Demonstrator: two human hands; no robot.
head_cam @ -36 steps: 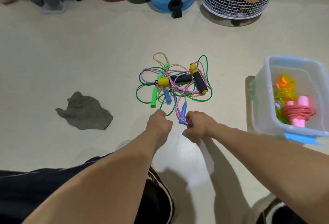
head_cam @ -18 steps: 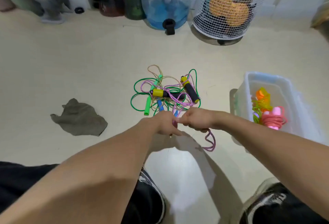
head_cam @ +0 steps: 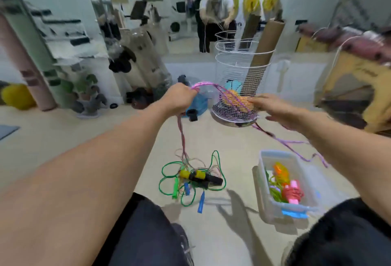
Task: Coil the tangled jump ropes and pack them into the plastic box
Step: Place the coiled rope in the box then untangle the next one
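The left hand point(head_cam: 179, 99) is raised above the floor and its fingers are curled around the pink rope point(head_cam: 213, 87). From this hand one part of the rope hangs down to the tangle of ropes point(head_cam: 191, 178) on the floor point(head_cam: 84, 130), and another part goes in an arc to the right hand point(head_cam: 273, 107). The right hand is also raised, at about the same height, in front of the white wire basket point(head_cam: 239, 75). Its fingers look rather straight and the picture is blurred there, so it is not possible to tell if it grips the rope or the rope only passes across it. Behind the right hand the pink rope falls in a loose line above the plastic box point(head_cam: 264, 183).

The tangle lies on the floor between the person's knees, near the box but apart from it. In it there are a green rope point(head_cam: 167, 170), two black handles with yellow ends point(head_cam: 201, 178), a green handle point(head_cam: 175, 190) and two blue handles point(head_cam: 201, 202). The plastic box stands on the floor to the right of the tangle. Inside it lie coiled ropes: a red one with pink handles point(head_cam: 293, 193), an orange one point(head_cam: 280, 173) and a green one point(head_cam: 275, 194).

A blue water bottle point(head_cam: 197, 105) lies on the floor behind the left hand, beside the wire basket.
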